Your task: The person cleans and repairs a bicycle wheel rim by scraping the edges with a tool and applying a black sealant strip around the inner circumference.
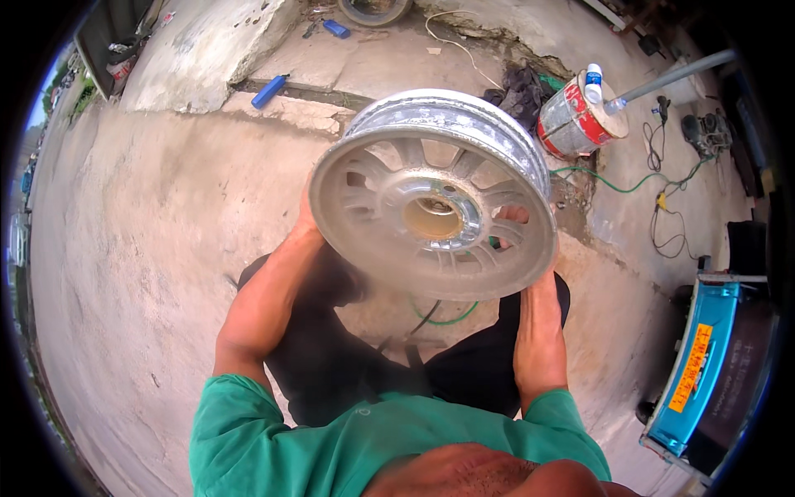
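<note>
A grey metal car wheel rim [385, 203] without a tyre is held up between my two hands, above my knees. It is tilted, with its spoked face toward me and the pale, scuffed barrel behind. The face looks dusty, while the ring around the hub hole is shinier. My left hand [307, 212] grips the left edge, its fingers mostly hidden behind the metal. On the right edge, my right hand [552, 255] has hold of the rim, and some of its fingers show through the gaps between the spokes.
A red and white bucket [573, 123] stands at the far right, with a white bottle [594, 83] on top. Green hose [617, 189] and dark cables lie nearby. A blue case [696, 364] sits at the right. Farther off are a blue block [268, 92] and a tyre [375, 12].
</note>
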### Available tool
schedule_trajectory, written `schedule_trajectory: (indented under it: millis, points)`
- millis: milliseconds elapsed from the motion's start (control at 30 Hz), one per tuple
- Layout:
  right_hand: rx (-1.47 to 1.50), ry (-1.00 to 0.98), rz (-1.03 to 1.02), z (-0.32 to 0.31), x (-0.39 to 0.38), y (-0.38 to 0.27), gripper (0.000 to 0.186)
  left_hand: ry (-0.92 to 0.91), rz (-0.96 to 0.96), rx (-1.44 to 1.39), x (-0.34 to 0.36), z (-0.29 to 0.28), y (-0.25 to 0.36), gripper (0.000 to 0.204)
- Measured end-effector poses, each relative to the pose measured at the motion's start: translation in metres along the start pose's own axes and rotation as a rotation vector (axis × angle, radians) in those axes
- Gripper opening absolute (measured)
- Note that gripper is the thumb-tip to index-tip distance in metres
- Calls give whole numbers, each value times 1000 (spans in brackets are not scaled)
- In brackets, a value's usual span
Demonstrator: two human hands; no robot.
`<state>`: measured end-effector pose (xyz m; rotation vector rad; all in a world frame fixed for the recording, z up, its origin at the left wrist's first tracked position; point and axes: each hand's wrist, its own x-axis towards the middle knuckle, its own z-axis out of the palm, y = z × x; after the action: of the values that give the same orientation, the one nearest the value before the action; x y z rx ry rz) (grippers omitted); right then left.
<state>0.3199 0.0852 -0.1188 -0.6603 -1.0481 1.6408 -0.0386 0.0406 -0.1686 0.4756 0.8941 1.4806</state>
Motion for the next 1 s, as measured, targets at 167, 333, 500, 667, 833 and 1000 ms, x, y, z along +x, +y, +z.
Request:
schedule_trajectory:
  millis: [167,333,500,667,833,1000]
  points:
    - [-267,33,-9,26,-7,-18,44,-75,139,457,-6,-12,-6,34]
    - [-346,106,-47,22,-12,-11,37,-79,177,589,-9,-6,-19,35]
    - [-409,129,-175,35,-18,-26,47,-61,135,553,-5,4,-26,36]
    - [-531,109,-224,20,-23,-27,47,-60,100,525,0,10,-31,37]
    - [-617,222,-203,24,-22,-30,35,-58,74,519,1,12,-35,38]
    - [-698,236,-179,20,-20,-31,34,-57,53,517,0,14,-37,40]
